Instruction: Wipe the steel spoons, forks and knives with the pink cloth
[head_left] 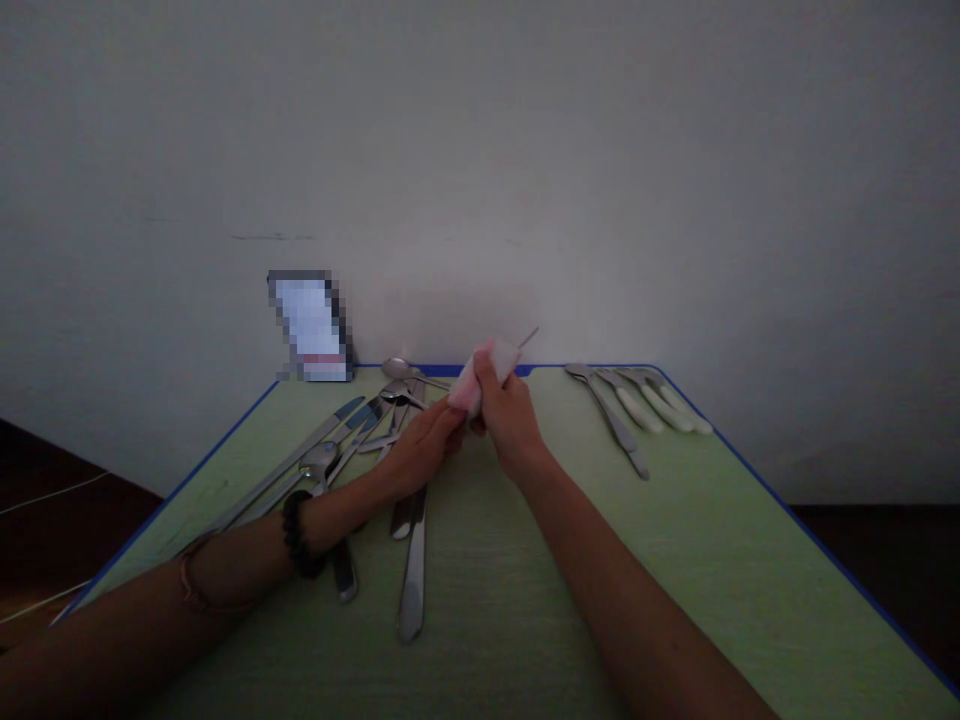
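My right hand [511,418] is closed round a pink and white cloth [480,378] wrapped about a thin metal utensil whose tip [529,337] sticks out toward the wall. My left hand [421,447] is closed too, pinching the near end of that utensil just left of the cloth. Both hands are held above the middle of a green table [675,560]. A loose heap of knives and spoons [360,440] lies under and left of my left hand. On my left wrist sits a dark bead bracelet [298,535].
A neat row of several utensils [637,405], some with white handles, lies at the table's far right. A blurred card [311,325] leans on the white wall at the far left corner. The table has a blue edge [787,505]; dark floor lies either side.
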